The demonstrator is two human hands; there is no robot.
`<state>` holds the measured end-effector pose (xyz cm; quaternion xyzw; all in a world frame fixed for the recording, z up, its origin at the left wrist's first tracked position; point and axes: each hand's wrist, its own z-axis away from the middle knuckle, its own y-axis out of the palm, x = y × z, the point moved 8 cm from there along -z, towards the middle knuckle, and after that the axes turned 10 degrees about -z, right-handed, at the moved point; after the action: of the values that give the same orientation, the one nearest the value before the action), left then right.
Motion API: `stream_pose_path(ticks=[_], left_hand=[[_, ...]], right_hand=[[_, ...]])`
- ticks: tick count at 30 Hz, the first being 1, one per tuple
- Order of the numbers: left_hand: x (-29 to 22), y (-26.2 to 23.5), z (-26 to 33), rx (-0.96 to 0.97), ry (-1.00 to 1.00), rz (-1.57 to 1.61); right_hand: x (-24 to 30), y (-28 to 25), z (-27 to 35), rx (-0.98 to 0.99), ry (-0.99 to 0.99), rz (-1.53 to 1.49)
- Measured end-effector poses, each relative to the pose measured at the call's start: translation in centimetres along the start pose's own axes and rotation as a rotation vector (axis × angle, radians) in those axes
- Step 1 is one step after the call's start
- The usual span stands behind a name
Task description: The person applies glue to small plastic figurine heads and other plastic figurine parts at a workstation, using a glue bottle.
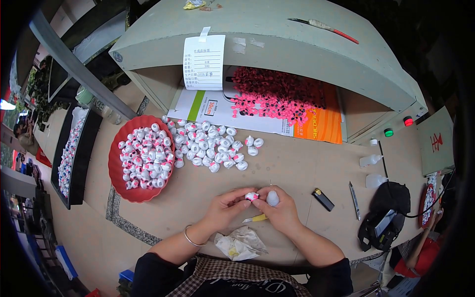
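Note:
My left hand (226, 209) pinches a small white-and-pink figure piece (252, 196) between thumb and fingertips. Close against it, my right hand (284, 214) is closed around a small translucent squeeze bottle (272, 198) with a thin tip pointing away from me. The right fingertips come up to the piece too; whether they touch it I cannot tell. A yellow-handled craft knife (255, 218) lies just below the hands. Nearer to me is a crumpled, stained white cloth or tissue (241, 243). Many similar white pieces (210, 143) are spread on the table beyond my hands.
A red bowl (115, 163) heaped with pieces stands left. Pink parts (277, 106) lie on cardboard inside the grey cabinet (316, 49). To the right are a black lighter (323, 199), a pen-like tool (355, 200), small bottles (370, 160) and a black bag (391, 203). A person sits far right.

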<state>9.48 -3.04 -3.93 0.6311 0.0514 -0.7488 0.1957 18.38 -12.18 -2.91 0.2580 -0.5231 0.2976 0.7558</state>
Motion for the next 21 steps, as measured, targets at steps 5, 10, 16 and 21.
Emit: stream_pose_path(ticks=[5, 10, 16, 21], left_hand=[[0.3, -0.5, 0.1, -0.015, -0.044, 0.078], [0.8, -0.5, 0.3, -0.005, -0.076, 0.167], [-0.1, -0.2, 0.5, 0.003, -0.021, 0.11], [-3.9, -4.9, 1.1, -0.342, 0.304, 0.339]], right_hand=[[2.2, 0.6, 0.0, 0.059, -0.249, 0.14], [2.3, 0.8, 0.2, 0.104, -0.254, 0.159], [3.1, 1.4, 0.4, 0.121, -0.352, 0.214], [2.3, 0.1, -0.2, 0.002, -0.322, 0.071]])
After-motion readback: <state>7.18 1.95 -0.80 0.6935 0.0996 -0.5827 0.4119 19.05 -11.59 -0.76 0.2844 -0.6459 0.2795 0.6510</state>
